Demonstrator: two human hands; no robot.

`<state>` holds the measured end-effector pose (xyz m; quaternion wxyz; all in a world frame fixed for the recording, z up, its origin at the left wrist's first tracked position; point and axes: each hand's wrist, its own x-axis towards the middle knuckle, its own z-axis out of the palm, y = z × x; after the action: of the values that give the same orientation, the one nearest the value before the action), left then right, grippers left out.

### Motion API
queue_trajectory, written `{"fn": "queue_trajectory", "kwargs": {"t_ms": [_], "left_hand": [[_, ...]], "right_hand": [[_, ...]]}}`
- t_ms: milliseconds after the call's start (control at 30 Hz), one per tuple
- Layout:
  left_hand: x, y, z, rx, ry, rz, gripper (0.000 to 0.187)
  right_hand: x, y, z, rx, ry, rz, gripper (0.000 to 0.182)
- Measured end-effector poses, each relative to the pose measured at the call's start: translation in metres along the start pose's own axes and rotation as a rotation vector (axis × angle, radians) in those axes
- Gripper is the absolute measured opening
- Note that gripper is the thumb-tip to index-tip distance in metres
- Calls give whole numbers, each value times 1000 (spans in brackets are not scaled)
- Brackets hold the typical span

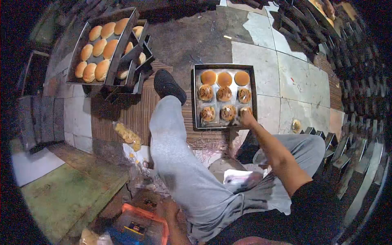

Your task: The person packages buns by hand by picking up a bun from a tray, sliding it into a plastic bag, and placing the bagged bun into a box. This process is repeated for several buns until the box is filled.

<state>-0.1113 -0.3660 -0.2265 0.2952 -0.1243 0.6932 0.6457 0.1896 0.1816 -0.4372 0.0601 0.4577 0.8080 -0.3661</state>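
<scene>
My right hand (247,121) reaches into a dark metal tray (194,98) on the floor, its fingers closed on a wrapped bun (244,111) in the near right corner. Beside it lie several more wrapped buns (224,93) in clear plastic with brown swirl markings. Along the far side sit three plain golden buns (224,79). Low in the view, my left hand (168,207) is beside an orange-rimmed container (165,228); its fingers are dark and blurred, so their grip cannot be made out.
Stacked trays of plain buns (98,48) stand at the far left. A white plastic packet (241,179) lies between my legs. Crumpled yellowish wrapping (128,136) is on the floor by my left leg. Dark metal racks or tins (359,90) line the right side; a greenish board (69,196) is at left.
</scene>
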Motion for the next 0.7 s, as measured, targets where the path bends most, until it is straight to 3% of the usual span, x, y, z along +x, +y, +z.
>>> {"fn": "queue_trajectory", "kwargs": {"t_ms": [67, 133, 233, 333, 367, 400, 433, 500, 533, 600, 633, 667, 700], "left_hand": [[8, -9, -2, -20, 43, -66, 43], [10, -16, -2, -39, 84, -121, 41], [2, -18, -4, -61, 134, -189, 40], [5, -6, 4, -93, 160, -207, 38], [-36, 55, 44, -101, 141, -181, 38], [-56, 140, 113, 691, -26, 337, 28], [-64, 161, 136, 673, -35, 378, 28], [-80, 193, 174, 621, 126, 893, 22], [-106, 207, 199, 604, 98, 1015, 22], [-144, 210, 220, 769, -200, 763, 25], [-155, 205, 233, 721, -459, 527, 27], [-166, 196, 245, 668, -706, 276, 29], [-169, 170, 252, 730, -829, 539, 29]], "right_hand": [[-66, -125, -84, -336, -433, 9, 56], [-142, -207, -128, -108, -194, -155, 28], [-236, -277, -160, -122, -174, -90, 41], [-316, -283, -156, -99, -176, -355, 18], [-337, -285, -147, -107, -143, -356, 20], [-346, -288, -145, -110, -104, -371, 20], [-352, -290, -146, -128, -29, -419, 19], [-361, -292, -145, -152, 90, -476, 19], [-365, -291, -142, -88, 82, -441, 19], [-368, -290, -140, 100, 66, -386, 14], [-369, -289, -141, 107, 98, -397, 14], [-370, -285, -142, 59, -55, -385, 19], [-371, -279, -143, 9, -212, -371, 25]]}}
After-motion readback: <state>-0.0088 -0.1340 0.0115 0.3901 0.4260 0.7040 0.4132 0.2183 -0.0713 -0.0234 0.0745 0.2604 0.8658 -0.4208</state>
